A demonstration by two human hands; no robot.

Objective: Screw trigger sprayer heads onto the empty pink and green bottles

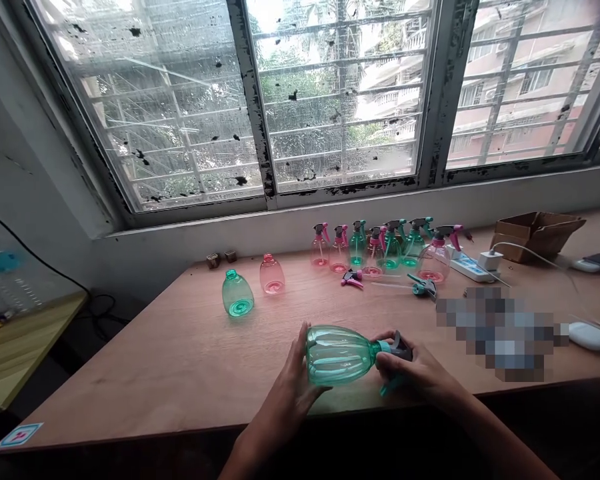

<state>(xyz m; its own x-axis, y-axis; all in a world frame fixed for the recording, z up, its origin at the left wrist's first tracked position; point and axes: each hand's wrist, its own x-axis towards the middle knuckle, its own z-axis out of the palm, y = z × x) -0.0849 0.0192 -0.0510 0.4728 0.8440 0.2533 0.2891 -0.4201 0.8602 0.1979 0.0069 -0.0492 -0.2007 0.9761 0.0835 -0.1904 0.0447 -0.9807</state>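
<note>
A clear green spray bottle lies sideways between my hands, just above the front part of the table. My left hand is wrapped around its base end. At the neck, my right hand grips the dark and teal spray head, with thumb and fingers closed around it; part of the head is hidden by the fingers. Farther left stand an open green bottle and an open pink bottle. A loose pink-and-black spray head and a loose teal spray head lie beyond my hands.
Several pink and green spray bottles with heads stand along the window wall. To their right are a power strip with a white charger and a cardboard box. A blurred patch covers part of the table's right side. Two small brown blocks sit at back left.
</note>
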